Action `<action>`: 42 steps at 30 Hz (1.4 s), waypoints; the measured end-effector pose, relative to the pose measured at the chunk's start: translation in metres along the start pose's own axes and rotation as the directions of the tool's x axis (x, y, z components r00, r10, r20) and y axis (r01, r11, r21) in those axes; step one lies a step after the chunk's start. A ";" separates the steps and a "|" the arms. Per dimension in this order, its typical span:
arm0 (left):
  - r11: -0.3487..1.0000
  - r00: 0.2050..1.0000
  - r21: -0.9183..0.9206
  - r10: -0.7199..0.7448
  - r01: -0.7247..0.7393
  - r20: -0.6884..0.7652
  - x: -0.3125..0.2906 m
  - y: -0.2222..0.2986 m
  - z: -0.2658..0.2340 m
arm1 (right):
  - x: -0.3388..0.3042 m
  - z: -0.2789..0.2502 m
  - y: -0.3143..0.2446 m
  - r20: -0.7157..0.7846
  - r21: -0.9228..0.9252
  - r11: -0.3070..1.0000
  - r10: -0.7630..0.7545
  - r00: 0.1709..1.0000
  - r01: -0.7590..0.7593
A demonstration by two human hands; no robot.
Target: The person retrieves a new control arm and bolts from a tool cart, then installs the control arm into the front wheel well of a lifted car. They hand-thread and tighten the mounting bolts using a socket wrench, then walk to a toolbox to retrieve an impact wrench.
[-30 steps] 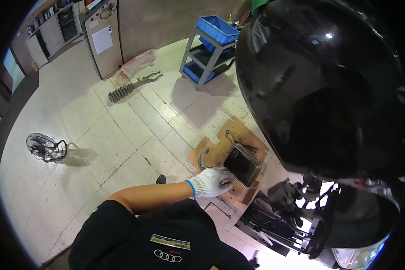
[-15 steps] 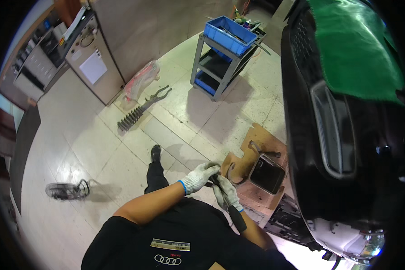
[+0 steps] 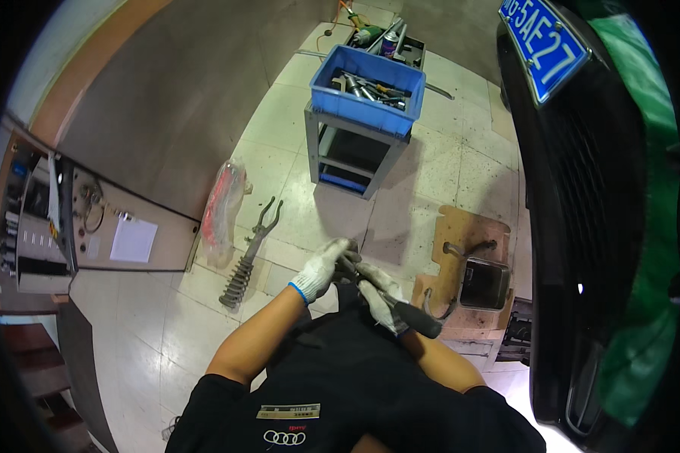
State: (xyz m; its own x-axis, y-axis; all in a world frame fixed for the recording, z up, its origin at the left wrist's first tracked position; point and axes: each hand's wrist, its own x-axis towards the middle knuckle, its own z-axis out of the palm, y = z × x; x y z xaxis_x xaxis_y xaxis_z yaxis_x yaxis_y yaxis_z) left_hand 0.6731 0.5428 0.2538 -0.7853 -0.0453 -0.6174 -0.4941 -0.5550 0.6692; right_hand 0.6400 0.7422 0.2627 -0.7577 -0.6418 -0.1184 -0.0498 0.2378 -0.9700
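In front of my body, both gloved hands are closed on one long hand tool [image 3: 417,320] with a thick black handle. My left hand [image 3: 323,272] wraps the tool's far end, so its head is hidden. My right hand [image 3: 381,296] grips the shaft, and the black handle sticks out past it to the lower right. Ahead stands a tool cart [image 3: 314,147] bearing a blue bin [image 3: 366,117] with several metal tools [image 3: 363,87] inside.
A spring strut [image 3: 240,279] lies on the tiles at left, beside a plastic-wrapped red part [image 3: 221,208]. Cardboard [image 3: 453,226] at right bears a rectangular container [image 3: 485,285] and curved dark parts. The car's dark front [image 3: 582,196], partly under a green cover [image 3: 646,98], borders the right side. A cabinet [image 3: 128,204] is left.
My view has turned right and moved closer to the cart, whose bin contents now show more. Both hands still hold the tool, and its black handle now points more to the right.
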 end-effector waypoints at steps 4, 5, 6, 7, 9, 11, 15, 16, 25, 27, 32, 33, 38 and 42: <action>0.978 0.999 -0.206 0.038 -0.043 -0.032 0.080 0.043 -0.024 | 0.117 -0.024 0.012 -0.182 0.067 0.993 -0.083 0.980 0.097; 0.995 0.995 -0.094 0.020 -0.029 -0.101 0.099 0.059 -0.028 | 0.149 -0.040 0.013 -0.180 -0.165 0.959 -0.260 0.949 0.232; 1.000 0.985 0.023 -0.012 0.016 -0.170 0.110 0.069 -0.032 | 0.174 -0.051 0.014 -0.201 -0.096 0.984 -0.165 0.966 0.148; 0.987 0.972 0.143 -0.041 0.076 -0.233 0.117 0.079 -0.036 | 0.195 -0.062 0.013 -0.222 -0.011 0.995 -0.100 0.970 0.100; 0.956 0.986 0.281 -0.037 0.083 -0.165 0.133 0.108 -0.045 | 0.243 -0.080 0.011 -0.305 -0.053 0.997 -0.066 0.950 0.052; 0.829 0.995 0.559 0.076 -0.024 -0.071 0.158 0.143 -0.053 | 0.276 -0.098 0.009 -0.346 0.065 0.997 -0.022 0.938 0.047; 0.759 0.983 0.642 0.178 -0.109 -0.043 0.219 0.231 -0.059 | 0.305 -0.116 0.002 -0.414 0.064 0.998 0.003 0.910 0.026; 0.680 0.954 0.697 0.299 -0.228 0.020 0.233 0.256 -0.058 | 0.308 -0.118 -0.001 -0.426 -0.042 0.999 -0.029 0.904 0.012; 0.409 0.678 0.672 -0.157 -0.618 0.719 0.277 0.367 0.018 | 0.320 -0.098 -0.074 -0.377 -0.199 0.980 -0.050 0.925 -0.029; 0.261 0.604 0.614 -0.127 -0.745 0.787 0.283 0.382 0.022 | 0.330 -0.091 -0.092 -0.362 -0.184 0.980 0.008 0.932 -0.080; 0.041 0.637 0.685 -0.328 -0.728 0.697 0.296 0.417 0.018 | 0.374 -0.071 -0.107 -0.459 -0.338 0.936 -0.251 0.852 0.093; 0.004 0.637 0.683 -0.355 -0.731 0.684 0.297 0.421 0.018 | 0.383 -0.069 -0.106 -0.460 -0.307 0.951 -0.172 0.871 0.026; 0.062 0.845 0.863 -0.176 -0.502 0.505 0.296 0.426 0.001 | 0.424 -0.081 -0.099 -0.479 -0.297 0.954 -0.108 0.871 -0.045; 0.239 0.860 0.833 0.015 -0.499 0.511 0.299 0.435 -0.026 | 0.460 -0.079 -0.103 -0.375 -0.357 0.934 -0.143 0.916 0.000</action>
State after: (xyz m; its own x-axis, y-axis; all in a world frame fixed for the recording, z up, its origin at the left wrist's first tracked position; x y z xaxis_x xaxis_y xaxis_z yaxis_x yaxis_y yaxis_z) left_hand 0.2332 0.2663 0.3497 -0.8732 0.3766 -0.3093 -0.0371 0.5815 0.8127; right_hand 0.2458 0.4802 0.3248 -0.9307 -0.3489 0.1095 -0.2786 0.4824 -0.8305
